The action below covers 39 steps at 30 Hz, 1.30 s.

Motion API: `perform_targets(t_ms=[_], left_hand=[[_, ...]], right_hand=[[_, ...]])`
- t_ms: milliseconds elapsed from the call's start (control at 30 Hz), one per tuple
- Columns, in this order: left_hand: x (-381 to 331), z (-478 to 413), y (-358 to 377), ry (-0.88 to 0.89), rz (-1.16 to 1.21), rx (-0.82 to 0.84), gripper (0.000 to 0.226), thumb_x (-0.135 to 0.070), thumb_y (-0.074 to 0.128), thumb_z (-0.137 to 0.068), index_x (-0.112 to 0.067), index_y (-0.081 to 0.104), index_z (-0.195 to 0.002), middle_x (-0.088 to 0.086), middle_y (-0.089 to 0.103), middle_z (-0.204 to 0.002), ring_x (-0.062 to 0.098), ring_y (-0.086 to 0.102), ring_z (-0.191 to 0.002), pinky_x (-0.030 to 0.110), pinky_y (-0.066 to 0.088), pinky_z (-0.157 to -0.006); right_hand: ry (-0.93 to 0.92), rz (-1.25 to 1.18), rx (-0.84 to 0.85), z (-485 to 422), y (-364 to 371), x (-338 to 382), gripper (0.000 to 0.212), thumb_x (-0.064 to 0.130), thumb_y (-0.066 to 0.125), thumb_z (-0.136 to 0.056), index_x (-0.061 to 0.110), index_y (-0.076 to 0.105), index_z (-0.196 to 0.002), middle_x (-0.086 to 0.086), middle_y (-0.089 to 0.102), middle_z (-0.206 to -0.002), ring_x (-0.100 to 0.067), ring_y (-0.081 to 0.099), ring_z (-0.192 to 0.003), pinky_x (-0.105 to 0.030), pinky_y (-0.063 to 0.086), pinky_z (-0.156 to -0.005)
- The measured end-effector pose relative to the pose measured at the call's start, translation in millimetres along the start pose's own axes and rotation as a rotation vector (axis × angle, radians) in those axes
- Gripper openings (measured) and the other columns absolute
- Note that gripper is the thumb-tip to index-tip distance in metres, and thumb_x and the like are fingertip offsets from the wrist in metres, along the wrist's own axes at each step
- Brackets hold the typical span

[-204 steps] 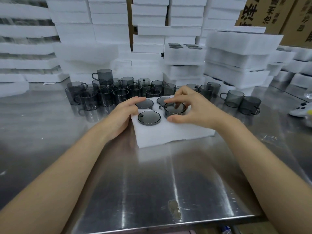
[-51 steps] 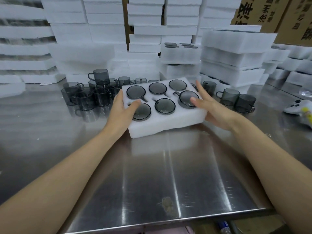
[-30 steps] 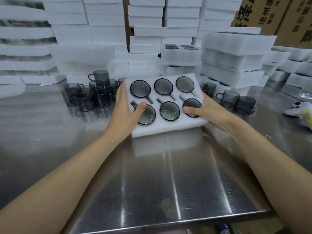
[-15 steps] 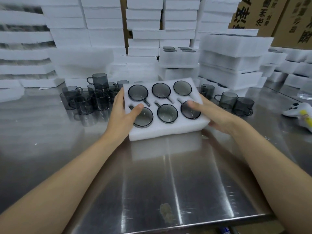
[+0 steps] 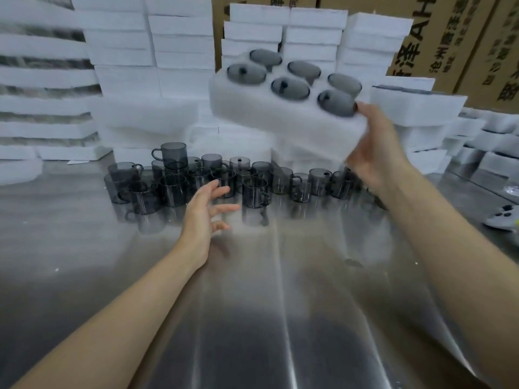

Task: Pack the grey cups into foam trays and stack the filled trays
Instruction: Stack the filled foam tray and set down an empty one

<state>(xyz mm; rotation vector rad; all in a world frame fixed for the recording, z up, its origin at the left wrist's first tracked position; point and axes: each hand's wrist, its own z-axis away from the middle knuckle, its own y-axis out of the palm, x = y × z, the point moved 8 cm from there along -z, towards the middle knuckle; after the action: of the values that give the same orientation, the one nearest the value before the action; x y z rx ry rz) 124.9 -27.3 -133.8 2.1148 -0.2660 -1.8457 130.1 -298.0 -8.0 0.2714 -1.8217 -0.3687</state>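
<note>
A white foam tray (image 5: 269, 113) filled with several grey cups (image 5: 289, 87) is up in the air, tilted, above the back of the steel table. My right hand (image 5: 373, 147) grips its near right corner, thumb on the top edge beside a cup. My left hand (image 5: 206, 213) hovers low over the table with fingers spread, holding nothing, just in front of a cluster of loose grey cups (image 5: 174, 183). The image is motion-blurred.
Stacks of white foam trays (image 5: 415, 116) rise behind and to the right of the cups, with more foam stacks (image 5: 123, 51) at the back left. Cardboard boxes (image 5: 460, 37) stand at the far right. A white controller (image 5: 502, 219) lies at the table's right edge.
The filled tray was lifted off the table, up and back to the right. My left hand let go of it and dropped toward the table; my right hand alone carries it now.
</note>
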Motion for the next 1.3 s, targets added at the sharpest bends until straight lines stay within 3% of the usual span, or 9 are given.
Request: perform_targets(t_ms=[167, 367, 500, 600, 667, 767, 833, 1033, 1300], left_hand=[[3, -7, 0, 0.011, -0.019, 0.027, 0.026, -0.028, 0.040, -0.100, -0.019, 0.062, -0.109, 0.000, 0.068, -0.110, 0.016, 0.068, -0.075, 0.020, 0.046, -0.042], [5, -11, -2, 0.009, -0.041, 0.043, 0.027, -0.026, 0.042, -0.098, -0.016, 0.065, -0.109, -0.002, 0.068, -0.103, 0.011, 0.067, -0.070, 0.019, 0.046, -0.045], [6, -12, 1, 0.010, -0.080, 0.057, 0.027, -0.022, 0.041, -0.100, -0.014, 0.065, -0.109, 0.000, 0.067, -0.105, 0.011, 0.066, -0.071, 0.019, 0.046, -0.047], [6, -11, 5, 0.013, -0.120, 0.069, 0.027, -0.017, 0.038, -0.101, -0.014, 0.065, -0.103, 0.000, 0.066, -0.103, 0.009, 0.065, -0.068, 0.019, 0.046, -0.048], [6, -9, 7, 0.018, -0.145, 0.080, 0.029, -0.015, 0.036, -0.102, -0.015, 0.065, -0.099, -0.001, 0.066, -0.104, 0.009, 0.065, -0.068, 0.019, 0.045, -0.049], [6, -8, 8, 0.024, -0.179, 0.087, 0.031, -0.014, 0.035, -0.102, -0.013, 0.066, -0.100, 0.001, 0.066, -0.109, 0.011, 0.065, -0.071, 0.021, 0.046, -0.053], [6, -9, 8, 0.020, -0.176, 0.087, 0.031, -0.014, 0.035, -0.102, -0.011, 0.066, -0.101, 0.002, 0.066, -0.110, 0.013, 0.064, -0.073, 0.021, 0.046, -0.055], [7, -8, 9, 0.045, -0.213, 0.115, 0.033, -0.013, 0.035, -0.101, -0.017, 0.066, -0.091, 0.000, 0.066, -0.106, 0.010, 0.064, -0.070, 0.019, 0.045, -0.060], [9, -10, 10, 0.071, -0.272, 0.135, 0.034, -0.013, 0.037, -0.100, -0.022, 0.068, -0.088, -0.004, 0.068, -0.103, 0.009, 0.065, -0.075, 0.024, 0.044, -0.066]], right_hand=[[-0.080, -0.189, -0.218, -78, 22, 25, 0.063, 0.028, 0.063, -0.092, 0.023, 0.028, -0.145, -0.010, 0.053, -0.132, -0.030, 0.062, -0.105, -0.048, 0.059, -0.074], [0.127, 0.167, -0.392, -126, 13, -15, 0.093, 0.034, 0.061, -0.092, 0.030, -0.011, -0.150, -0.002, 0.034, -0.147, -0.018, 0.057, -0.084, -0.033, 0.054, -0.080], [0.131, 0.433, -0.556, -133, -10, -21, 0.088, 0.029, 0.059, -0.092, 0.021, -0.004, -0.152, -0.008, 0.008, -0.157, -0.026, 0.046, -0.115, -0.030, 0.040, -0.101], [-0.375, 0.739, -0.698, -105, 1, -6, 0.053, 0.008, 0.044, -0.093, 0.016, 0.027, -0.143, -0.009, 0.031, -0.142, -0.014, 0.051, -0.090, -0.023, 0.039, -0.071], [-0.644, 1.112, -0.383, -101, 41, -24, 0.044, 0.001, 0.045, -0.084, 0.016, 0.047, -0.125, -0.005, 0.046, -0.120, -0.005, 0.042, -0.070, -0.027, 0.039, -0.061], [-0.510, 1.389, 0.159, -114, 82, -85, 0.022, 0.012, 0.048, -0.092, 0.013, 0.064, -0.107, -0.005, 0.053, -0.106, -0.013, 0.049, -0.085, -0.030, 0.042, -0.079], [-0.351, 1.498, 0.309, -125, 97, -116, 0.034, 0.024, 0.041, -0.100, 0.002, 0.067, -0.104, -0.015, 0.059, -0.109, -0.026, 0.057, -0.092, -0.028, 0.035, -0.075], [0.156, 1.550, 0.395, -156, 103, -168, 0.072, 0.055, 0.012, -0.101, 0.005, 0.052, -0.134, -0.014, 0.039, -0.149, -0.031, 0.038, -0.135, -0.041, 0.027, -0.112], [0.184, 1.740, 0.189, -180, 90, -192, 0.085, 0.070, 0.017, -0.092, 0.008, 0.021, -0.150, -0.012, 0.011, -0.159, -0.037, 0.016, -0.143, -0.051, 0.016, -0.115]])
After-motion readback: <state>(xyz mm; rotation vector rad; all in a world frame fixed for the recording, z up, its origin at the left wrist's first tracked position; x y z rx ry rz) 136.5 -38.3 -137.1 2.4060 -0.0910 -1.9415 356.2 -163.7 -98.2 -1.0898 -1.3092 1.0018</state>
